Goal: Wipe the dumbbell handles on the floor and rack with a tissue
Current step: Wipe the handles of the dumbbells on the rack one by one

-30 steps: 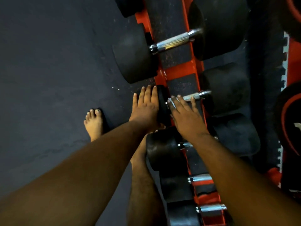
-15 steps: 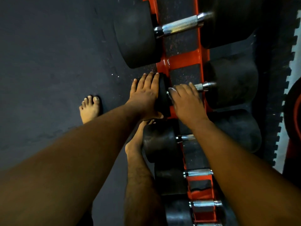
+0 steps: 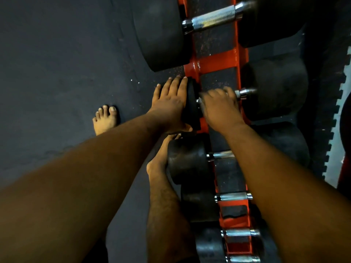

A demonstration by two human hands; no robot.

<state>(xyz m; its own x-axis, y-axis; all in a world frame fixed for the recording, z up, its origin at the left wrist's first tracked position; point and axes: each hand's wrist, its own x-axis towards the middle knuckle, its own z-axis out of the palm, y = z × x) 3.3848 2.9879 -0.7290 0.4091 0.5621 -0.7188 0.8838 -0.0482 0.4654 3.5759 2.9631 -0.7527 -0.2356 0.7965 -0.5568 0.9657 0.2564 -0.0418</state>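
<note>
A row of black dumbbells with chrome handles lies across an orange rack (image 3: pixel 218 60). My left hand (image 3: pixel 171 103) rests flat, fingers straight, against the outer face of one dumbbell's left head (image 3: pixel 192 103). My right hand (image 3: pixel 218 107) is curled over that dumbbell's chrome handle (image 3: pixel 244 93), covering most of it; only the handle's right end shows. The hand is blurred. A pale scrap at its left edge may be the tissue; I cannot tell for sure.
A larger dumbbell (image 3: pixel 214 18) lies on the rack beyond my hands, and several smaller ones (image 3: pixel 233 196) lie nearer me. My bare feet (image 3: pixel 106 118) stand on the dark rubber floor (image 3: pixel 57 73) left of the rack. Interlocking mat edges (image 3: pixel 340 111) run along the right.
My right hand has slid right along the handle and curled tighter over it. The view has shifted closer, so the rack sits lower in the frame. My left hand stays on the dumbbell head.
</note>
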